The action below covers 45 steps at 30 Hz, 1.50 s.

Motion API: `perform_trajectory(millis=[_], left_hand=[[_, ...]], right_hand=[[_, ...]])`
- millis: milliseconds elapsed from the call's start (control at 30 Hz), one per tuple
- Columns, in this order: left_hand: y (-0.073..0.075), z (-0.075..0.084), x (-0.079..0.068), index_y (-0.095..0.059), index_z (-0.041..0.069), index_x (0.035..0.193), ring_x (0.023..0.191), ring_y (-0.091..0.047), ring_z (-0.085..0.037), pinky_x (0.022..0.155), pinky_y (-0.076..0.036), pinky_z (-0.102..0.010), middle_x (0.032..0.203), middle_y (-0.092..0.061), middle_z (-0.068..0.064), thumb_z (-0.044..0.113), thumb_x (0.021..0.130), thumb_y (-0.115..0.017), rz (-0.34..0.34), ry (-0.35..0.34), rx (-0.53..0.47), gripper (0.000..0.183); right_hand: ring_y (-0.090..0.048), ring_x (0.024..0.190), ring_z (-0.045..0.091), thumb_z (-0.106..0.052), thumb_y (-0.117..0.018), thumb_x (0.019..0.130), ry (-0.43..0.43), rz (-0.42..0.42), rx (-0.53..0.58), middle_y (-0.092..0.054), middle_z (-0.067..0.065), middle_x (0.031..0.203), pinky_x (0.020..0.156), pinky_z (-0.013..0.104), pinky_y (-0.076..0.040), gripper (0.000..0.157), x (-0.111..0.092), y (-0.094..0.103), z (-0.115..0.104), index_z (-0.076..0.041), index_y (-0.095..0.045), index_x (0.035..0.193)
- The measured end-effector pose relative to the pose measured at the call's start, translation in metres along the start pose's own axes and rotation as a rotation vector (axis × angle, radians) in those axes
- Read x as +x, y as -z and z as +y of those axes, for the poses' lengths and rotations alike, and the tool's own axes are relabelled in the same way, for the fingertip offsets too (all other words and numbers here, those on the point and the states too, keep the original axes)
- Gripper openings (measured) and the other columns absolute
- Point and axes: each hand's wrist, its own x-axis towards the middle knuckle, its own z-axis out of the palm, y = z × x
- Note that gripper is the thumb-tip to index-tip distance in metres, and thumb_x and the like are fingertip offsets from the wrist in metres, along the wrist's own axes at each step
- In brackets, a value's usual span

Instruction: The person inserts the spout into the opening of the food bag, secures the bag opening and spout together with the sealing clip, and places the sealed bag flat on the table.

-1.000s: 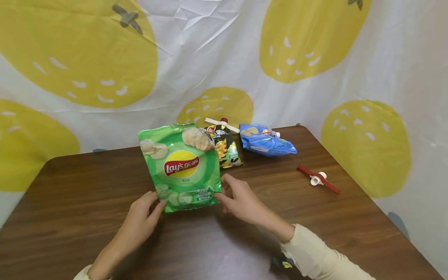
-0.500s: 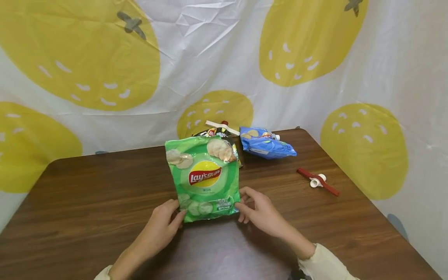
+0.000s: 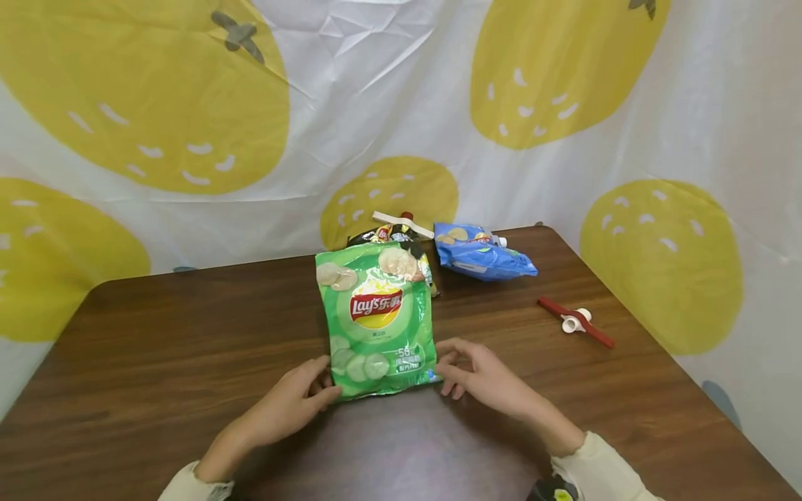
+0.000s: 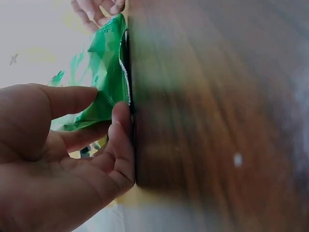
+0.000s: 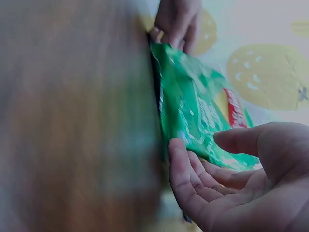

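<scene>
A green bag of Lay's potato chips [image 3: 379,334] is near the middle of the table, its printed front up and leaning back, its bottom edge close to the tabletop. My left hand [image 3: 291,403] pinches its lower left corner, thumb in front and fingers behind, as the left wrist view shows. At the lower right corner my right hand [image 3: 485,379] holds the bag loosely between thumb and fingers; in the right wrist view the fingers [image 5: 193,179] lie under the bag's edge. A black chip bag [image 3: 401,234] is partly hidden behind the green one.
A blue chip bag [image 3: 482,256] lies at the back, with a white cap showing behind it. A white bar-shaped item [image 3: 404,224] rests at the black bag's top. On the right lies a red-handled tool with white cups [image 3: 576,321]. A patterned cloth [image 3: 388,104] hangs behind the table.
Both hands have brought the green bag to the right and lower toward the tabletop, and it leans back more. It now covers more of the black bag.
</scene>
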Motion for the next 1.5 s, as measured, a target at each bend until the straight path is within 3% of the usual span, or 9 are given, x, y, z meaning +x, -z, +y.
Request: perform_trajectory(millis=[167,367,567,700,833,967,1200,1333,1500], left_hand=[[0.001,-0.002,0.000,-0.055,0.008,0.102,0.067,-0.054,-0.007,0.061,-0.048,-0.024,0.083,-0.057,-0.001,0.020,0.098,-0.064,-0.020,0.009,-0.036,0.016],[0.001,-0.003,-0.001,-0.056,0.009,0.106,0.070,-0.052,-0.008,0.063,-0.047,-0.024,0.085,-0.057,-0.001,0.020,0.097,-0.065,-0.016,-0.003,-0.034,0.017],[0.002,-0.003,-0.001,-0.056,0.008,0.107,0.071,-0.053,-0.008,0.063,-0.047,-0.024,0.086,-0.057,-0.001,0.021,0.097,-0.065,-0.006,0.002,-0.043,0.018],[0.002,-0.003,-0.001,-0.056,0.008,0.107,0.070,-0.053,-0.008,0.063,-0.047,-0.023,0.085,-0.057,-0.001,0.021,0.097,-0.065,-0.004,0.010,-0.044,0.019],[0.002,-0.002,-0.001,-0.056,0.008,0.107,0.071,-0.052,-0.008,0.063,-0.046,-0.024,0.085,-0.056,-0.001,0.021,0.096,-0.066,0.000,0.011,-0.031,0.019],[0.001,-0.001,-0.001,-0.056,0.007,0.108,0.072,-0.052,-0.008,0.064,-0.046,-0.024,0.086,-0.056,-0.002,0.020,0.096,-0.065,0.006,0.008,-0.024,0.020],[0.001,-0.002,0.000,-0.056,0.008,0.107,0.072,-0.051,-0.008,0.063,-0.046,-0.023,0.087,-0.056,-0.002,0.020,0.096,-0.066,0.009,0.016,-0.013,0.019],[0.002,-0.002,-0.001,-0.057,0.008,0.107,0.070,-0.052,-0.007,0.062,-0.046,-0.023,0.086,-0.056,-0.001,0.020,0.096,-0.066,0.012,0.024,-0.018,0.019],[0.001,-0.001,0.000,-0.057,0.006,0.111,0.069,-0.053,-0.007,0.061,-0.046,-0.023,0.085,-0.057,-0.001,0.020,0.096,-0.066,0.011,0.032,-0.035,0.022]], right_hand=[[-0.066,0.068,0.027,-0.009,-0.060,0.098,0.027,0.144,-0.121,-0.067,0.020,0.096,0.059,0.037,-0.056,0.033,-0.004,0.027,0.000,0.004,-0.055,0.128],[-0.065,0.076,0.020,-0.010,-0.064,0.096,0.085,0.461,-0.473,-0.071,0.012,0.093,0.067,0.031,-0.052,0.020,-0.009,0.077,0.004,-0.002,-0.065,0.115],[-0.053,0.101,0.045,-0.008,-0.065,0.093,0.054,0.686,-0.666,-0.064,0.027,0.107,0.086,0.056,-0.038,0.022,-0.019,0.115,0.013,0.005,-0.065,0.111],[-0.035,0.117,0.061,-0.018,-0.063,0.094,-0.178,0.621,-0.741,-0.046,0.039,0.128,0.085,0.071,-0.028,0.041,-0.030,0.130,0.020,0.006,-0.054,0.126],[-0.047,0.104,0.060,-0.017,-0.063,0.089,-0.289,0.473,-0.817,-0.053,0.037,0.117,0.075,0.068,-0.039,0.043,-0.037,0.142,0.030,0.006,-0.055,0.125],[-0.058,0.094,0.054,-0.015,-0.066,0.087,-0.285,0.424,-0.835,-0.062,0.032,0.108,0.063,0.061,-0.045,0.035,-0.040,0.147,0.036,-0.001,-0.063,0.119],[-0.054,0.090,0.056,-0.019,-0.069,0.087,-0.348,0.333,-0.801,-0.049,0.036,0.108,0.065,0.062,-0.044,0.045,-0.039,0.146,0.035,0.000,-0.055,0.125],[-0.053,0.080,0.045,-0.008,-0.067,0.081,-0.304,0.315,-0.818,-0.052,0.025,0.090,0.068,0.059,-0.044,0.041,-0.037,0.143,0.036,0.007,-0.055,0.117],[-0.054,0.077,0.038,0.002,-0.064,0.078,-0.243,0.313,-0.838,-0.062,0.023,0.090,0.066,0.052,-0.046,0.047,-0.035,0.142,0.038,0.005,-0.057,0.124]])
